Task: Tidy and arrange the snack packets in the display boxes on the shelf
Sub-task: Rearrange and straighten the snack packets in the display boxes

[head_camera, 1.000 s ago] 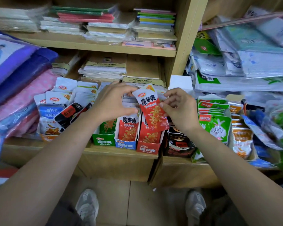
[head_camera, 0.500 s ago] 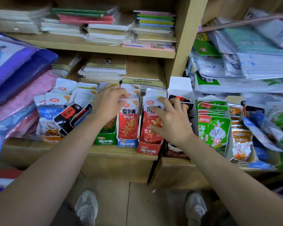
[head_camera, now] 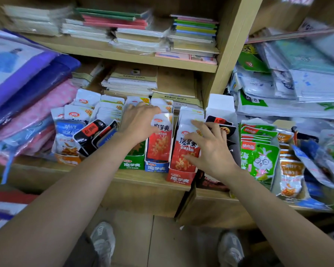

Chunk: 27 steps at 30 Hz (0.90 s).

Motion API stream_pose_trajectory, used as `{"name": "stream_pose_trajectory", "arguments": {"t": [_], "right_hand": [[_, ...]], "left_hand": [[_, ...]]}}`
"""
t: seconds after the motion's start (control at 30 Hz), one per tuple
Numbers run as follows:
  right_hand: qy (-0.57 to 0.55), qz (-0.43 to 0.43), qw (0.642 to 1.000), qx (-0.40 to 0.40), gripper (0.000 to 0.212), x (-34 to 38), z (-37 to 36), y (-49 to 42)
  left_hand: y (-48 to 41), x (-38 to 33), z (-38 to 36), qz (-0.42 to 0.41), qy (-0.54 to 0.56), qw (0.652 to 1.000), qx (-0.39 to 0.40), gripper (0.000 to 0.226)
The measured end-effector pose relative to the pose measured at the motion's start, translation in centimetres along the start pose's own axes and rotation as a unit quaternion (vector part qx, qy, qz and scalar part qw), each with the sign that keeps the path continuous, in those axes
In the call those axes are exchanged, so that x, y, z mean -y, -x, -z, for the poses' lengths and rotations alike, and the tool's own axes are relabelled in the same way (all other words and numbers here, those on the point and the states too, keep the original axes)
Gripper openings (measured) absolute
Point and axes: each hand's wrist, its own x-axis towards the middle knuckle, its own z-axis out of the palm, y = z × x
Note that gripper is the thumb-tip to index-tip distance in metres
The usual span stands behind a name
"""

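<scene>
Nearest you, two grey shoes [head_camera: 102,241] stand on the tiled floor [head_camera: 135,237]. Above them, on the wooden shelf [head_camera: 143,176], your left hand [head_camera: 139,122] curls over the top of a red snack packet [head_camera: 159,145] standing in the blue display box [head_camera: 155,167], thumb on its front, gripping it. Your right hand [head_camera: 210,149] lies open, fingers spread, pressing flat on the front packet [head_camera: 181,151] in the red display box [head_camera: 179,178] just beside. A green display box [head_camera: 131,163] stands left of the blue one. Behind, notebooks [head_camera: 131,81] lie stacked.

Soft even light, white glare on glossy snack packets [head_camera: 163,116] just above the red display box [head_camera: 178,178], motion blur far left and right of it, shelves [head_camera: 123,57] above it bowed by the wide lens, floor [head_camera: 162,239] below it dimmer
</scene>
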Motion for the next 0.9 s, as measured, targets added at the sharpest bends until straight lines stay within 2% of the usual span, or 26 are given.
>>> {"name": "stream_pose_trajectory", "arguments": {"t": [0.1,0.2,0.27,0.37,0.47,0.53,0.63,0.7,0.83,0.9], "right_hand": [[-0.048,0.004,0.999,-0.016,0.053,-0.7,0.2,-0.1],[-0.075,0.007,0.997,-0.019,0.053,-1.2,0.2,-0.2],[-0.091,0.003,0.996,-0.017,0.052,-1.2,0.2,-0.2],[-0.117,-0.004,0.993,-0.022,0.048,-1.2,0.0,-0.3],[-0.204,-0.057,0.976,-0.04,0.049,-1.1,0.5,-0.7],[-0.277,-0.103,0.955,-0.025,0.054,-0.9,1.2,-0.9],[-0.373,-0.125,0.919,0.034,0.069,-1.0,2.2,-0.9],[-0.387,-0.122,0.912,0.064,0.08,-1.2,2.6,-0.6],[-0.308,-0.089,0.947,0.016,0.08,-1.0,2.1,-0.4],[-0.256,-0.071,0.964,-0.013,0.089,-0.9,1.6,-0.5]], "left_hand": [[-0.1,0.5,0.4,0.056,0.128,0.99,-0.029,0.048],[-0.1,1.0,1.2,0.066,0.209,0.971,-0.094,0.035],[-0.4,1.0,2.4,0.073,0.31,0.935,-0.156,0.022],[-0.4,0.7,4.3,0.062,0.439,0.872,-0.209,0.022],[0.2,0.3,5.5,0.056,0.525,0.821,-0.217,0.024],[0.6,0.0,5.9,0.05,0.559,0.804,-0.195,0.024],[1.3,-1.1,5.5,0.037,0.56,0.819,-0.12,0.029],[1.9,-2.3,4.5,0.026,0.535,0.842,-0.069,0.03],[2.7,-4.1,1.6,-0.011,0.458,0.889,0.005,0.028],[2.9,-4.1,0.9,-0.048,0.38,0.923,0.024,0.029]]}}
